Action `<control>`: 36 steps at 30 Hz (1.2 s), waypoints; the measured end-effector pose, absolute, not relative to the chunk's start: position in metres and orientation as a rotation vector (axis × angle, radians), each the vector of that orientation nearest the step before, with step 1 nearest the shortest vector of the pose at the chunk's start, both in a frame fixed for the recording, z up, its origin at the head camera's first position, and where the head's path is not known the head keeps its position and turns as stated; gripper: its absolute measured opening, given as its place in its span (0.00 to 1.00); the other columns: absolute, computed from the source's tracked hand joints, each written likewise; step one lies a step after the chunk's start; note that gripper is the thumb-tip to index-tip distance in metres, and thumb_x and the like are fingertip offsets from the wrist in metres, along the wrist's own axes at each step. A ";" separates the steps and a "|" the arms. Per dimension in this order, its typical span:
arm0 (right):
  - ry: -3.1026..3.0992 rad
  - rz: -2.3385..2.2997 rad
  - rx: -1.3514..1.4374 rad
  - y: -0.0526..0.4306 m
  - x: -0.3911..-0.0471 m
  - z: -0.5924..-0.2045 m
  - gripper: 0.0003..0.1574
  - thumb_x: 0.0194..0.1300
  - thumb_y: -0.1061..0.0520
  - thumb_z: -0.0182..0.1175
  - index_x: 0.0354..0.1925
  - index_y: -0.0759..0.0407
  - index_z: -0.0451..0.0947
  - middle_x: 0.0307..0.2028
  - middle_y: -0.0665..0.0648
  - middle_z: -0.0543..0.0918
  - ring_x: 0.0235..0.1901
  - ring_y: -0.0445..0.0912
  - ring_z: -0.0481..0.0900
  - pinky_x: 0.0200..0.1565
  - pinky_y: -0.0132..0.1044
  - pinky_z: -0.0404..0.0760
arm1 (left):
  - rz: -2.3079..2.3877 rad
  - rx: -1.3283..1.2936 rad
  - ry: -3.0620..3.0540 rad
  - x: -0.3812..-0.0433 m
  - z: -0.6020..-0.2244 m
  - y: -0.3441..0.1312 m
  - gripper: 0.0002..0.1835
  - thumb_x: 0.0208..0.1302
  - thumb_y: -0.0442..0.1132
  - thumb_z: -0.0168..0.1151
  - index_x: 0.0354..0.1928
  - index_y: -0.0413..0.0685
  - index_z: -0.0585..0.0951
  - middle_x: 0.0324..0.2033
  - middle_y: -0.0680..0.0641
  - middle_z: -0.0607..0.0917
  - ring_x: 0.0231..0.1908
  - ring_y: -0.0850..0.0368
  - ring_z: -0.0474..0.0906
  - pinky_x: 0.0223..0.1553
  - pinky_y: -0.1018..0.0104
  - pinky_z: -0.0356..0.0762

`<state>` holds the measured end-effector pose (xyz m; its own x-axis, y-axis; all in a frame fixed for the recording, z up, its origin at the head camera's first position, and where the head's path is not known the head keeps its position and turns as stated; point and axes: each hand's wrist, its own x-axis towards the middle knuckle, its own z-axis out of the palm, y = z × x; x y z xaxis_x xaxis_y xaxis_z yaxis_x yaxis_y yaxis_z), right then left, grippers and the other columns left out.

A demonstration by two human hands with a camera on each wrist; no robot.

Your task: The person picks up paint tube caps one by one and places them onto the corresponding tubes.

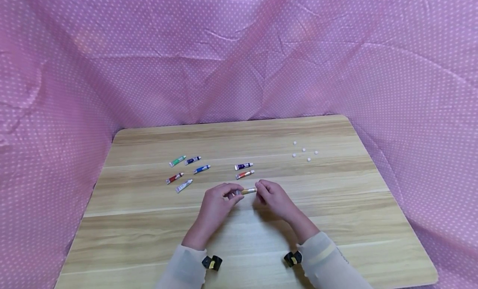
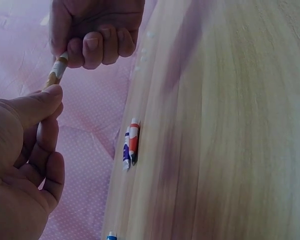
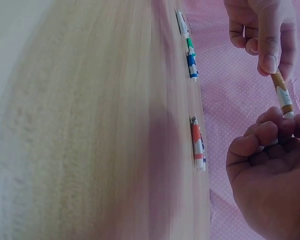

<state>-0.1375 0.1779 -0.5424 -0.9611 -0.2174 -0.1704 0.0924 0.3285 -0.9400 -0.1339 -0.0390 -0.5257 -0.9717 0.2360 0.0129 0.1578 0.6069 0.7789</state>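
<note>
Between thumb and fingers, my left hand [image 1: 220, 202] pinches the tail end of an ochre and white paint tube [image 1: 249, 190], held above the table. The tube's narrow white cap [image 3: 288, 115] points toward my right hand [image 1: 275, 197]. Thumb and forefinger of that hand pinch at this cap, its other fingers curled into the palm. Just beyond the hands, an orange-red paint tube [image 1: 245, 174] and a purple one [image 1: 244, 166] lie side by side.
Farther left on the wooden table [image 1: 336, 222] lie green [image 1: 177, 161], dark blue [image 1: 193, 160], blue [image 1: 202, 169], red [image 1: 174, 178] and silvery white [image 1: 184, 185] tubes. Several small white pieces [image 1: 303, 150] are scattered at the back right. Pink dotted cloth [image 1: 239, 73] hangs around the table.
</note>
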 end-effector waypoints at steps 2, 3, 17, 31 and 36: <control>2.333 -1.673 -0.098 0.178 -0.138 -0.543 0.27 0.89 0.52 0.47 0.33 0.69 0.74 0.22 0.50 0.73 0.25 0.45 0.68 0.30 0.33 0.69 | 1.294 0.348 2.746 -0.134 -0.526 -0.039 0.11 0.70 0.44 0.75 0.53 0.65 0.90 0.40 0.62 0.89 0.39 0.65 0.82 0.42 0.72 0.84; 2.336 -1.672 -0.090 0.177 -0.138 -0.543 0.27 0.89 0.51 0.47 0.33 0.68 0.74 0.22 0.50 0.73 0.25 0.45 0.68 0.30 0.33 0.69 | 1.285 0.353 2.750 -0.134 -0.526 -0.039 0.11 0.70 0.44 0.75 0.53 0.64 0.90 0.40 0.62 0.89 0.39 0.65 0.82 0.42 0.72 0.84; 2.418 -1.675 -0.069 0.174 -0.140 -0.544 0.29 0.87 0.51 0.51 0.26 0.63 0.74 0.19 0.49 0.72 0.22 0.43 0.66 0.27 0.32 0.66 | 1.041 0.384 2.803 -0.142 -0.519 -0.037 0.13 0.73 0.47 0.73 0.57 0.63 0.89 0.39 0.60 0.90 0.39 0.64 0.81 0.47 0.62 0.83; 2.447 -1.706 0.000 0.175 -0.142 -0.544 0.28 0.87 0.50 0.53 0.30 0.66 0.77 0.24 0.56 0.77 0.26 0.44 0.69 0.30 0.32 0.69 | 0.958 0.439 2.870 -0.149 -0.528 -0.033 0.11 0.71 0.47 0.76 0.52 0.66 0.88 0.48 0.61 0.82 0.42 0.64 0.80 0.46 0.65 0.84; 2.452 -1.689 -0.013 0.179 -0.144 -0.545 0.28 0.87 0.47 0.53 0.33 0.66 0.78 0.28 0.60 0.80 0.30 0.46 0.73 0.38 0.36 0.75 | 0.976 0.396 2.829 -0.155 -0.533 -0.032 0.11 0.70 0.48 0.76 0.52 0.66 0.88 0.48 0.59 0.84 0.43 0.62 0.80 0.48 0.62 0.84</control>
